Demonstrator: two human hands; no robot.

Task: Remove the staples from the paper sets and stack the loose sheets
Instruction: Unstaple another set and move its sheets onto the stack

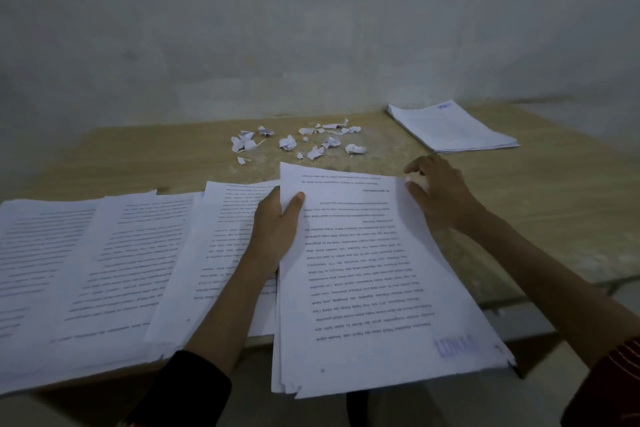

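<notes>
A set of printed white sheets (374, 274) lies in front of me, its near end hanging over the table's front edge, with torn corners at that end. My left hand (275, 229) grips its left edge, thumb on top and fingers underneath. My right hand (438, 192) rests at the set's far right corner with its fingers spread; whether they pinch the paper I cannot tell. More printed paper sets (114, 270) lie fanned out to the left. A neat stack of sheets (453, 126) sits at the far right of the table.
Several small torn paper scraps (298, 142) are scattered at the middle back of the wooden table (554, 204). A plain grey wall stands right behind the table. The table's front edge runs under the papers near me.
</notes>
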